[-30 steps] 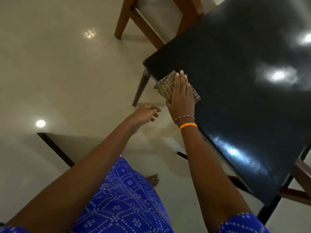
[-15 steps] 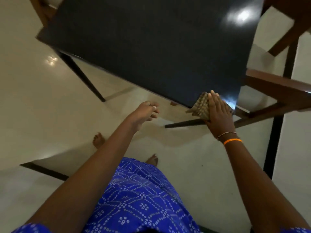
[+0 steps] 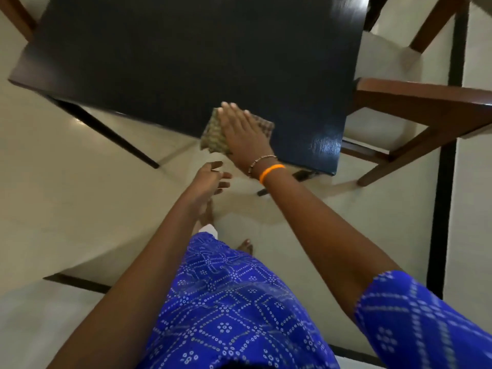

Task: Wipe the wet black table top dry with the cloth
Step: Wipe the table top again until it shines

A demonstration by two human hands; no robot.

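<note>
The black table top [image 3: 186, 57] fills the upper part of the view. A folded checked cloth [image 3: 213, 133] lies at its near edge, partly overhanging it. My right hand [image 3: 241, 129] presses flat on the cloth, fingers pointing away from me. A wet sheen shows at the table's near right corner [image 3: 323, 147]. My left hand [image 3: 210, 179] hovers below the table edge over the floor, fingers loosely apart and holding nothing.
A brown wooden chair [image 3: 426, 102] with a pale seat stands close against the table's right side. Another chair's wood [image 3: 16, 14] shows at the top left. Dark table legs [image 3: 111, 134] slant down to the pale tiled floor. My bare feet stand below the table edge.
My right hand has slid the cloth left along the near edge, away from the right corner. The view has swung round the table. My left hand stays below the edge.
</note>
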